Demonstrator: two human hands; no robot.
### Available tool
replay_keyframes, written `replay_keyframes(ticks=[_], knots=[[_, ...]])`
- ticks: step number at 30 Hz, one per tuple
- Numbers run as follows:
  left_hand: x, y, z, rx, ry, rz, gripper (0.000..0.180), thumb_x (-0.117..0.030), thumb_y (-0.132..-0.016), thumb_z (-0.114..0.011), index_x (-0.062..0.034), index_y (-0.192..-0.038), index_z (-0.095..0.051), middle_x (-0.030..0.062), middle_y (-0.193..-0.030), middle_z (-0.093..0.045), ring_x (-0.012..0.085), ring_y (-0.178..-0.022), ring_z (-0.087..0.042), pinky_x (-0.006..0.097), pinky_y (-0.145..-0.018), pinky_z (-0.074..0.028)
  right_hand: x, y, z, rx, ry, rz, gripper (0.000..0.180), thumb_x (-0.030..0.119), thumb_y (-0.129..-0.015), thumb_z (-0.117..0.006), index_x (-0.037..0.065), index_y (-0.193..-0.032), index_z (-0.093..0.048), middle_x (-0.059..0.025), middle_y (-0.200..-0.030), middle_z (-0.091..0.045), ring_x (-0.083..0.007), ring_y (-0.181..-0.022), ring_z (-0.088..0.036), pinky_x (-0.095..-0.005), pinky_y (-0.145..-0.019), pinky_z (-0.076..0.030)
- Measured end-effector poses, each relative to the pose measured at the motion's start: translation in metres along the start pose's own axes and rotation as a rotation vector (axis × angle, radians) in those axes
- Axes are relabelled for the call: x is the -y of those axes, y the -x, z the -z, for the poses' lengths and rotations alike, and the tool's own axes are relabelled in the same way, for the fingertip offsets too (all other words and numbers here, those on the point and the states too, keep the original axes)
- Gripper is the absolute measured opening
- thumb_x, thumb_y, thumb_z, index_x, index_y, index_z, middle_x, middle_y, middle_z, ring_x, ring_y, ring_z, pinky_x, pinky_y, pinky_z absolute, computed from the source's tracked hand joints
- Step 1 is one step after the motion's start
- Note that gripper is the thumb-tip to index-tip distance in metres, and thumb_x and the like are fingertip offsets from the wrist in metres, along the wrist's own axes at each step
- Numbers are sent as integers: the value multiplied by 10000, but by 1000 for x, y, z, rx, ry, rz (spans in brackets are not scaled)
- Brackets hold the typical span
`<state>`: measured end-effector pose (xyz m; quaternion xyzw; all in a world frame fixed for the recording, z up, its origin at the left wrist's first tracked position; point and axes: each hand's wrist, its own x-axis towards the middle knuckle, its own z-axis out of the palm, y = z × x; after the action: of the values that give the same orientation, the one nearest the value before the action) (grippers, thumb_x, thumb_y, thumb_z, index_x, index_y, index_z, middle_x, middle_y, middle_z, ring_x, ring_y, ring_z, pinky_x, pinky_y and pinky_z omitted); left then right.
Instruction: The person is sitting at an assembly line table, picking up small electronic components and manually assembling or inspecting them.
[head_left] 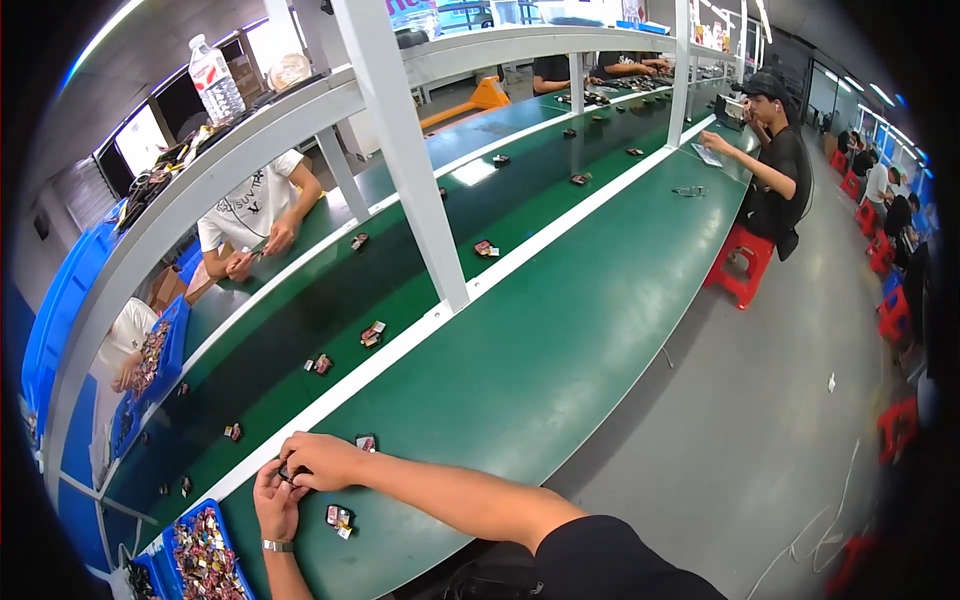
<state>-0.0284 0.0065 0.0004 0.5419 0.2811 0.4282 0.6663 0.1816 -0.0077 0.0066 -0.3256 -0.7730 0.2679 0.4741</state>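
Nearest to us, our left hand (275, 503) and right hand (318, 462) meet on the green table (520, 350). Together they pinch a small dark part (289, 472) between the fingertips, near the white strip (400, 345). The part looks light, hard and easy to drop, so we hold it by its edges. Another small part (338, 517) lies just right of our left hand. A blue bin (205, 552) of parts sits at the near left.

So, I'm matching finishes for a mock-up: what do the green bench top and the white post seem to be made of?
Green bench top: probably a smooth rubber or vinyl mat, with a soft sheen and no grain. White post: likely painted metal, square with even, glossy faces.
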Motion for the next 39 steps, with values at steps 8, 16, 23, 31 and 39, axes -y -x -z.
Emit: replay_keyframes(ticks=[8,16,23,31,39], knots=[[-4,-6,-25,-35,-23,24,322,-23,-915,-569,20,-1225,-491,172,-1185,-591,252,-1060,-632,387,-888,-567,-6,4,7,8,60,51,160,154,-784,-715,104,-935,-732,-101,-1155,-617,-293,-1122,-549,-397,-981,-433],[-7,-4,-17,-2,101,41,318,-20,-956,-522,13,-1269,-479,170,-1166,-614,247,-1075,-630,421,-941,-546,20,-2,-2,-90,197,-77,117,108,-798,-694,61,-903,-715,-78,-1149,-623,-267,-1101,-567,-363,-900,-496],[-3,-5,-11,0,175,68,315,-63,-967,-537,19,-1267,-492,159,-1144,-635,233,-1066,-636,395,-943,-547,23,-5,-7,-122,187,-63,116,77,-787,-697,58,-900,-713,-70,-1149,-621,-279,-1087,-568,-372,-894,-499],[-5,-5,-11,-10,160,68,311,-57,-967,-532,30,-1264,-492,175,-1153,-631,246,-1068,-642,395,-940,-550,19,-5,-9,-152,182,-67,157,58,-771,-718,71,-927,-735,-83,-1135,-642,-275,-1084,-582,-367,-898,-499],[-3,-4,-13,-54,94,98,285,-23,-978,-487,38,-1256,-507,180,-1177,-619,242,-1080,-636,374,-946,-553,13,-3,-12,-144,134,-138,163,65,-778,-710,92,-935,-744,-81,-1152,-650,-275,-1103,-587,-379,-937,-477]])
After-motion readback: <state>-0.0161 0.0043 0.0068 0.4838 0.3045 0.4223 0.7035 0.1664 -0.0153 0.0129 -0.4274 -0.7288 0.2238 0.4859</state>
